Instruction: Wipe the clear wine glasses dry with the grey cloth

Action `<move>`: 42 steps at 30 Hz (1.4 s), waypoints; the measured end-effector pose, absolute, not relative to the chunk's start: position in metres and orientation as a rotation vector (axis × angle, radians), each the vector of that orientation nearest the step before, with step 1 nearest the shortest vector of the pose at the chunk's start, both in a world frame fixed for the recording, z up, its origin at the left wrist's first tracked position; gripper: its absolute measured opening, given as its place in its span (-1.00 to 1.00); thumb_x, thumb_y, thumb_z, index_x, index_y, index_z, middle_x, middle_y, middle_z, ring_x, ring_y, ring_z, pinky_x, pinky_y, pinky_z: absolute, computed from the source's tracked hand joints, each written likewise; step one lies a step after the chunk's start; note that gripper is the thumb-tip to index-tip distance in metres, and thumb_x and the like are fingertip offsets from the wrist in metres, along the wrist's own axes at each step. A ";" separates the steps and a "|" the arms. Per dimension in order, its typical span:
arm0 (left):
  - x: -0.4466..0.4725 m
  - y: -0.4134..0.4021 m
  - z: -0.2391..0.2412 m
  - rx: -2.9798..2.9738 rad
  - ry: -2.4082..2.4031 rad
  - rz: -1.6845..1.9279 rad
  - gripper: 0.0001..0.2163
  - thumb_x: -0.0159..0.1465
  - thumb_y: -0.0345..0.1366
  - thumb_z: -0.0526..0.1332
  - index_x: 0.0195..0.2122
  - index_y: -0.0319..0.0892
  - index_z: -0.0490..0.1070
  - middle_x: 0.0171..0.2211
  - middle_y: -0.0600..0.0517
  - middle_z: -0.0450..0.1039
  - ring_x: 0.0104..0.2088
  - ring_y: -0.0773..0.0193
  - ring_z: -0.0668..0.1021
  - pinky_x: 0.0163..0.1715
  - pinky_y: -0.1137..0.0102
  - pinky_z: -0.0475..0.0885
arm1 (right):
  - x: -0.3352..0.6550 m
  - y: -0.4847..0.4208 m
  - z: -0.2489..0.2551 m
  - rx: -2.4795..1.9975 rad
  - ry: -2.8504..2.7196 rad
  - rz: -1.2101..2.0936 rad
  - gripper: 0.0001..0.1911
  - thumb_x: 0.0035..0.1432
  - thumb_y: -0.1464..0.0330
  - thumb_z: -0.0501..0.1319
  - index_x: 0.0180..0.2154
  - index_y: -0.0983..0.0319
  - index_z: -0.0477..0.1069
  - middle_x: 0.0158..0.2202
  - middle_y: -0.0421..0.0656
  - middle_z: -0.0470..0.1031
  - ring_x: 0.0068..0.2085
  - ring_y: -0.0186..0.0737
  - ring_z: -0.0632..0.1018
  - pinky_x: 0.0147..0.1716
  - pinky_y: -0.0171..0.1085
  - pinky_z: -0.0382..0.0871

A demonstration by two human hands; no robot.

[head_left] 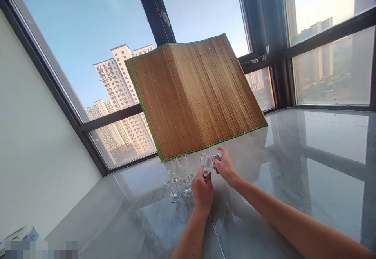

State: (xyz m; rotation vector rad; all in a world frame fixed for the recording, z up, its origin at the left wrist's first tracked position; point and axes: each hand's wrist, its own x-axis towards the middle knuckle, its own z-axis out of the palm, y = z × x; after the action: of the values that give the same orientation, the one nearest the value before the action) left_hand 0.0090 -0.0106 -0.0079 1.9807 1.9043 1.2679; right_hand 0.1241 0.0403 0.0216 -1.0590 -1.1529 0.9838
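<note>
My left hand [202, 191] is closed around the stem of a small clear wine glass [207, 162], holding it above the glossy grey counter [293, 180]. My right hand [225, 167] curls against the bowl of the same glass, with something dark between its fingers that I cannot make out. Three more clear stemmed glasses [176, 174] stand upright on the counter just left of my hands.
A brown bamboo mat with a green edge [194, 94] leans against the window [88, 47] behind the glasses. A white wall [32, 145] runs along the left. Dark window frames border the counter's far side, with tall buildings outside.
</note>
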 end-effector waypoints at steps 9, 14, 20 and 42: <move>0.005 -0.006 -0.008 1.809 2.121 1.288 -0.61 0.38 -0.25 0.00 0.16 -0.28 0.34 0.00 -0.26 0.51 -0.03 0.01 0.56 -0.13 0.30 0.33 | 0.120 0.026 0.030 -1.046 -1.251 0.800 -0.61 0.08 0.30 0.11 -0.02 0.21 0.22 -0.46 -0.25 0.39 -0.53 -0.27 0.43 -0.54 -0.31 0.31; 0.008 -0.009 -0.010 1.891 2.147 1.174 -0.62 0.31 -0.38 0.06 0.16 -0.22 0.35 -0.06 -0.20 0.55 -0.09 0.06 0.58 -0.17 0.31 0.33 | 0.126 0.014 0.035 -0.885 -1.557 0.400 -0.60 0.08 0.37 0.12 0.00 0.18 0.25 -0.25 -0.15 0.48 -0.38 -0.25 0.49 -0.30 -0.28 0.35; 0.010 -0.014 -0.003 2.194 2.076 1.092 -0.63 0.26 -0.44 0.12 0.09 -0.13 0.42 -0.18 -0.10 0.58 -0.12 0.08 0.55 -0.04 0.23 0.27 | 0.142 0.023 0.041 -0.890 -1.827 0.192 -0.61 0.18 0.38 0.07 0.07 0.18 0.23 -0.07 -0.07 0.53 -0.22 -0.16 0.54 -0.25 -0.27 0.30; 0.011 -0.014 -0.008 2.167 2.170 1.171 -0.68 0.23 -0.45 0.14 -0.02 -0.08 0.46 -0.17 -0.01 0.57 -0.08 0.11 0.52 -0.07 0.25 0.28 | 0.161 0.044 0.044 -1.057 -1.853 0.640 -0.70 -0.09 0.47 0.14 -0.22 0.23 0.40 -0.50 -0.24 0.40 -0.46 -0.30 0.37 -0.44 -0.33 0.18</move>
State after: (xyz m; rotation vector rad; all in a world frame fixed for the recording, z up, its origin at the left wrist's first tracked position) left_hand 0.0106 -0.0142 -0.0082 2.1671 2.1701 1.1709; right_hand 0.1605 0.0442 0.0440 -1.0566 -1.8533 0.6397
